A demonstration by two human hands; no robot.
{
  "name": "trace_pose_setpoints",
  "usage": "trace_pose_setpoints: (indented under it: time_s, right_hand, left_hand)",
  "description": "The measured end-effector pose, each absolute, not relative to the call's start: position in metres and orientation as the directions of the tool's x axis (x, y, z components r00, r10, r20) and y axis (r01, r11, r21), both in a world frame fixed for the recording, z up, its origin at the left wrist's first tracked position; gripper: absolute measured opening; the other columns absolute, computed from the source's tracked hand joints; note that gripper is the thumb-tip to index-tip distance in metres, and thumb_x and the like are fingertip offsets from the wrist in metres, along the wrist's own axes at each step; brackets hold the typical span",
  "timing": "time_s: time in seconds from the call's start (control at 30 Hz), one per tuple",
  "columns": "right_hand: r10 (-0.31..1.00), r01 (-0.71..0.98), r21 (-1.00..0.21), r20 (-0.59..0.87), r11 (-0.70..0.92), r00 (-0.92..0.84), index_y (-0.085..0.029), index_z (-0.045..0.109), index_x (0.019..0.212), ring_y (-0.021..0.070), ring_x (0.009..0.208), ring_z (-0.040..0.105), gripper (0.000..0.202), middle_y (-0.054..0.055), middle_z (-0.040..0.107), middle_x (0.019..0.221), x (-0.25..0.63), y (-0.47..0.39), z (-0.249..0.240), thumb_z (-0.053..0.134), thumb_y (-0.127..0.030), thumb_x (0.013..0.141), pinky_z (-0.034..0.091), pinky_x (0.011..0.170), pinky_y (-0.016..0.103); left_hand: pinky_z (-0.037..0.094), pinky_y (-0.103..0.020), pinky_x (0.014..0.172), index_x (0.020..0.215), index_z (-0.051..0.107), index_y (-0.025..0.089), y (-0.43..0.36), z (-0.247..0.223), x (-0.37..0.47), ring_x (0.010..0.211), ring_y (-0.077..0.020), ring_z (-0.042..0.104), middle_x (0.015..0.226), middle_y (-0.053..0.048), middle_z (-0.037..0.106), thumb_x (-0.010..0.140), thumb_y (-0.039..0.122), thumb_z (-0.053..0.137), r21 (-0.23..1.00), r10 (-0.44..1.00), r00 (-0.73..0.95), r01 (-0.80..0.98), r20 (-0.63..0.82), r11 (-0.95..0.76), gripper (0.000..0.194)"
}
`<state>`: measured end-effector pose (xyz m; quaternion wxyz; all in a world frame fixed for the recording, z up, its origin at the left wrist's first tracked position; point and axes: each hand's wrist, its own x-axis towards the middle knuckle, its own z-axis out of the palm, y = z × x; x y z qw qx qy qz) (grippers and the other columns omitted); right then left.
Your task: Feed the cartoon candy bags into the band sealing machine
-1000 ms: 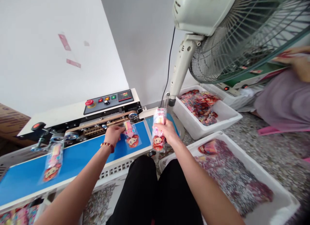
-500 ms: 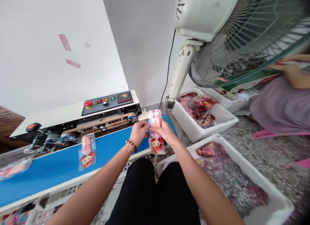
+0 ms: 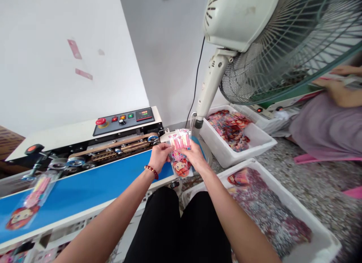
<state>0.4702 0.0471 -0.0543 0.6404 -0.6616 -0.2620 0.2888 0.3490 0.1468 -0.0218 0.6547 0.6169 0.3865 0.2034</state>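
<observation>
Between my two hands are clear plastic packets [image 3: 181,168], at least two overlapping, each with pink-and-yellow striped contents and a red-haired cartoon figure at its lower end. My left hand [image 3: 160,156], a beaded bracelet on its wrist, pinches the left edge of one packet. Closed on the right side of the packets is my right hand [image 3: 195,154]. Both hands are at the right end of a blue conveyor belt [image 3: 113,183]. Another such packet [image 3: 29,202] lies on the belt's far left, blurred.
Behind the belt stands a sealing machine [image 3: 124,121] with a red button and lit display. A white tub [image 3: 319,233] of packets is at my right, a second tub [image 3: 240,154] beyond it. A fan [image 3: 283,55] overhangs the right side, where another person [image 3: 313,123] sits.
The packet on the belt has travelled left, and the one ahead of it has left view. The packets in my hands have spread apart, showing a second one on the left.
</observation>
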Motion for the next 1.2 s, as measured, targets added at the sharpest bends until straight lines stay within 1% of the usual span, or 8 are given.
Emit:
trace_pose_setpoints:
  time_s: [0.2, 0.33, 0.63, 0.8, 0.93, 1.07, 1.13, 1.2]
  right_hand:
    - [0.707, -0.176, -0.984, -0.118, 0.009, 0.697, -0.021, 0.069, 0.104, 0.0228, 0.088, 0.07, 0.048, 0.002, 0.077, 0.099, 0.469, 0.049, -0.057, 0.081, -0.039, 0.061, 0.055, 0.081, 0.033]
    - [0.633, -0.111, -0.994, -0.091, -0.009, 0.769, -0.021, 0.068, 0.1, 0.0235, 0.09, 0.069, 0.046, 0.003, 0.077, 0.099, 0.465, 0.053, -0.061, 0.081, -0.036, 0.059, 0.054, 0.082, 0.033]
    - [0.627, -0.125, -0.992, -0.118, -0.033, 0.77, -0.021, 0.069, 0.098, 0.0208, 0.08, 0.067, 0.04, 0.0, 0.076, 0.09, 0.468, 0.042, -0.058, 0.073, -0.038, 0.062, 0.052, 0.072, 0.029]
    - [0.643, -0.141, -0.99, -0.123, -0.024, 0.756, -0.022, 0.069, 0.094, 0.0194, 0.072, 0.065, 0.036, -0.001, 0.074, 0.082, 0.467, 0.05, -0.059, 0.072, -0.035, 0.061, 0.052, 0.066, 0.029]
    - [0.649, -0.167, -0.986, -0.131, -0.006, 0.75, -0.02, 0.068, 0.094, 0.0207, 0.076, 0.068, 0.039, 0.001, 0.075, 0.086, 0.461, 0.061, -0.056, 0.076, -0.032, 0.058, 0.054, 0.07, 0.03]
    - [0.661, -0.233, -0.972, -0.183, -0.013, 0.728, -0.019, 0.068, 0.093, 0.0216, 0.077, 0.069, 0.043, 0.002, 0.075, 0.088, 0.457, 0.066, -0.052, 0.08, -0.031, 0.054, 0.056, 0.07, 0.032]
    - [0.672, -0.231, -0.973, -0.183, -0.018, 0.718, -0.019, 0.068, 0.095, 0.0215, 0.078, 0.069, 0.044, 0.003, 0.076, 0.09, 0.455, 0.067, -0.051, 0.081, -0.031, 0.055, 0.056, 0.072, 0.032]
    - [0.671, -0.18, -0.983, -0.154, -0.032, 0.725, -0.019, 0.069, 0.096, 0.0213, 0.08, 0.069, 0.044, 0.002, 0.076, 0.091, 0.454, 0.066, -0.051, 0.081, -0.033, 0.056, 0.055, 0.074, 0.032]
  left_hand:
    - [0.02, -0.02, 0.038, 0.077, 0.065, 0.015, 0.147, -0.018, 0.347, 0.039, -0.0083, 0.047, 0.046, 0.005, 0.052, 0.059, 0.043, 0.087, 0.925, 0.728, 0.575, 0.172, -0.373, 0.338, 0.04]
    - [0.018, -0.02, 0.037, 0.074, 0.064, 0.014, 0.148, -0.019, 0.346, 0.039, -0.0064, 0.048, 0.059, 0.001, 0.062, 0.062, 0.036, 0.084, 0.907, 0.737, 0.535, 0.172, -0.413, 0.384, 0.032]
    - [0.017, -0.023, 0.038, 0.052, 0.059, 0.017, 0.188, -0.025, 0.349, 0.031, -0.0073, 0.028, 0.033, 0.005, 0.038, 0.069, 0.032, 0.075, 0.867, 0.795, 0.445, 0.46, -0.411, 0.191, 0.028]
    - [0.024, -0.025, 0.04, 0.06, 0.064, 0.016, 0.209, -0.028, 0.316, 0.033, -0.0105, 0.033, 0.034, 0.004, 0.04, 0.074, 0.032, 0.068, 0.82, 0.852, 0.388, 0.567, -0.351, 0.08, 0.021]
    - [0.042, -0.029, 0.05, 0.092, 0.067, 0.016, 0.2, -0.024, 0.271, 0.051, -0.0178, 0.058, 0.072, -0.006, 0.069, 0.078, 0.04, 0.069, 0.738, 0.944, 0.295, 0.668, -0.145, -0.096, 0.028]
    - [0.05, -0.033, 0.068, 0.105, 0.065, 0.021, 0.168, -0.019, 0.258, 0.091, -0.0271, 0.069, 0.118, -0.013, 0.068, 0.083, 0.045, 0.065, 0.61, 0.916, 0.328, 0.684, 0.233, -0.4, 0.033]
    - [0.049, -0.032, 0.063, 0.096, 0.068, 0.02, 0.155, -0.019, 0.274, 0.082, -0.0254, 0.069, 0.105, -0.011, 0.072, 0.086, 0.046, 0.06, 0.707, 0.882, 0.456, 0.583, 0.121, -0.399, 0.029]
    - [0.041, -0.028, 0.05, 0.088, 0.068, 0.019, 0.148, -0.019, 0.299, 0.059, -0.0187, 0.063, 0.086, -0.007, 0.072, 0.086, 0.048, 0.06, 0.864, 0.828, 0.552, 0.461, -0.1, -0.203, 0.03]
